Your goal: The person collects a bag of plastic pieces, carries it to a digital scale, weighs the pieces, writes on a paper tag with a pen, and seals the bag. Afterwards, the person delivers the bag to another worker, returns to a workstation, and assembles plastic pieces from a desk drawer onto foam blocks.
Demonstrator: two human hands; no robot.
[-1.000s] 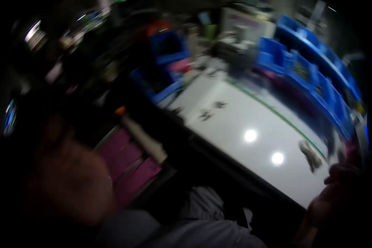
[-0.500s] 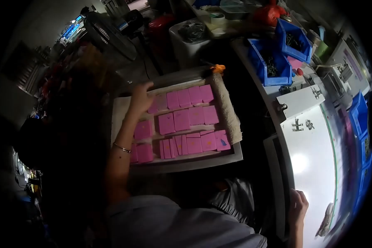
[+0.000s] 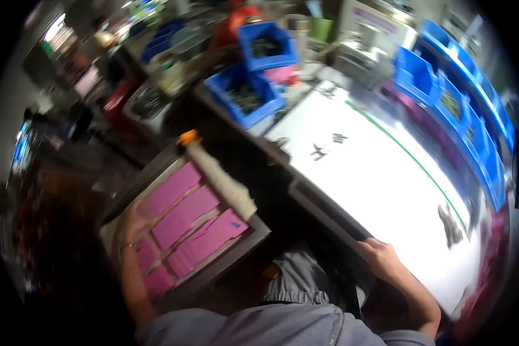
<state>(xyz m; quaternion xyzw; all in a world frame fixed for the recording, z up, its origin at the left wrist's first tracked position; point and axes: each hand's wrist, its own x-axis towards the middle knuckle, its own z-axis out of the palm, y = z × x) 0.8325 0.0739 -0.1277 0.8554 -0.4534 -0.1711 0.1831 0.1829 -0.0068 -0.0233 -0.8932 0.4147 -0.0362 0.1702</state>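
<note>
My left hand (image 3: pixel 136 220) reaches over the left side of a shallow tray (image 3: pixel 254 233), its fingers smeared by motion beside the pink blocks (image 3: pixel 185 214). These blocks lie in rows on pale cloth, one corner block bearing a blue mark. A rolled beige cloth (image 3: pixel 222 180) runs along the tray's right side, with something orange (image 3: pixel 188 137) at its far end. At the front edge of the white worktable (image 3: pixel 380 196), my right hand (image 3: pixel 380 258) is closed, its fingers curled over the edge.
Small dark metal pieces (image 3: pixel 318 152) sit on the bright tabletop. A crumpled grey cloth (image 3: pixel 450 226) lies farther right. Blue bins (image 3: pixel 245 95) with small parts stand at the table's far left end, and more blue bins (image 3: pixel 416 75) line its back. A bracelet circles my left wrist.
The view has swung right, so the tray sits lower left and more of the worktable shows. My left hand remains over the blocks; my right hand remains at the table edge.
</note>
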